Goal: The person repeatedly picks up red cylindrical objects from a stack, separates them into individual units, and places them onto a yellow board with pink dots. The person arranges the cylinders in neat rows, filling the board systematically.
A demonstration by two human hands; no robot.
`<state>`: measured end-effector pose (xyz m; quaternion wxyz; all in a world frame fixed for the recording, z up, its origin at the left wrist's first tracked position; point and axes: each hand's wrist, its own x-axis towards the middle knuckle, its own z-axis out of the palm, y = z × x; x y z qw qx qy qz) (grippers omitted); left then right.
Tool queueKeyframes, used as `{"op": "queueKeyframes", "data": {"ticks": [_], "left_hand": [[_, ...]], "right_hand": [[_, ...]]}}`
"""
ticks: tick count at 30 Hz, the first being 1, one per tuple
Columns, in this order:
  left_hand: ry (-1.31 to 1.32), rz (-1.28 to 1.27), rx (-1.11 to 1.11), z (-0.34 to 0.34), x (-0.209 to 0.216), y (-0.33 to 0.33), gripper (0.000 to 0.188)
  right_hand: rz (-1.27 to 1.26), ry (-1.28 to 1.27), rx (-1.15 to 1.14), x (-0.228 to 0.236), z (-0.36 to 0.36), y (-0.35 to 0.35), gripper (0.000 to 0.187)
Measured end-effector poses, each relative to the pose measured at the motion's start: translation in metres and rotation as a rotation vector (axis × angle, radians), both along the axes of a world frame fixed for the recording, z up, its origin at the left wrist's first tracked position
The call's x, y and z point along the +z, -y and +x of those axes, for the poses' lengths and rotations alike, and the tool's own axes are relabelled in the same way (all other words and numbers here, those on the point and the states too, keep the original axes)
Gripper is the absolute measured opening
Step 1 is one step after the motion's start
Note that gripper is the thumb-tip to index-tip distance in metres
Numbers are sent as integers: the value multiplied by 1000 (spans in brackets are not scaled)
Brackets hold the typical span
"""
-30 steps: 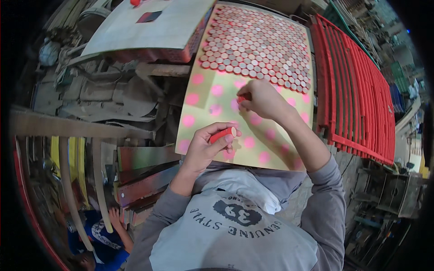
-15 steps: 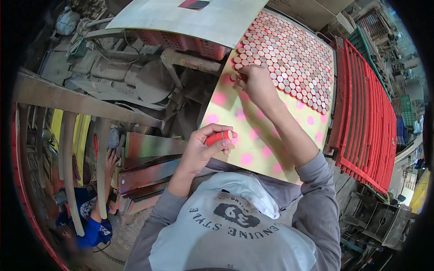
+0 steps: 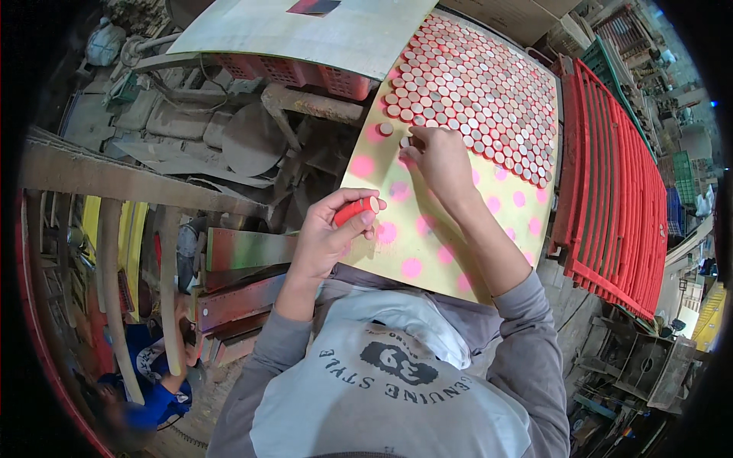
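My left hand [image 3: 327, 229] is closed around a short stack of red-sided round discs [image 3: 354, 211], held over the near left edge of a yellow board [image 3: 389, 263] with pink spots. My right hand [image 3: 444, 164] reaches over the board, thumb and fingertips pinching one small red-edged disc [image 3: 405, 143] at the surface. Just left of it, a single disc [image 3: 385, 129] lies by itself. Beyond my fingers, rows of pale-topped discs with red edges [image 3: 481, 95] cover the far part of the board, packed closely together.
A pale sheet [image 3: 305, 34] lies over a red plastic crate [image 3: 282, 70] at the far left. Red slatted panels [image 3: 611, 191] stand to the right. Painted boards [image 3: 244, 252] and wooden bars [image 3: 137, 175] are on the left, where a person in blue [image 3: 156, 366] is partly hidden.
My right hand has let go of one disc at the left end and moved slightly right and nearer, now with another disc at its fingertips. My left hand still grips the stack.
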<state>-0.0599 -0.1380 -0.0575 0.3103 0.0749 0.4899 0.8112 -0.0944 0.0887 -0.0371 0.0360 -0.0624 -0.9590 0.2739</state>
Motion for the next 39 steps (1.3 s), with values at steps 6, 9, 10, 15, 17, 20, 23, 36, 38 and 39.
{"op": "queueKeyframes", "data": {"ticks": [6,9,10,15,17,20,23,36,38,39], "left_hand": [[66,26,19,10,-8,2,36],[71,67,3,10,-6,-2,38],[66,78,-4,9,-5,-2,39],[-10,5,-85,6,1,-11,41],[-44,-52,-145,6,1,-18,43],[-31,-33,-198,13,2,-30,50],[-35,-59,-340,10,3,-32,56],[-34,-191,-335,6,8,-28,33],[-55,-208,-326,11,8,-26,28],[-24,-164,-332,10,6,-22,29]], "right_hand": [[29,-175,-62,-6,24,-14,21],[127,-190,-75,-4,29,-13,25],[143,-244,-74,-5,31,-12,27],[-394,-143,106,32,71,-6,37],[-440,-194,345,59,96,6,37],[-274,-300,470,48,113,7,35],[-359,-275,436,45,120,0,33],[-45,-7,-144,15,65,-57,27],[40,35,-116,7,51,-58,26],[83,56,-102,4,49,-58,26]]}}
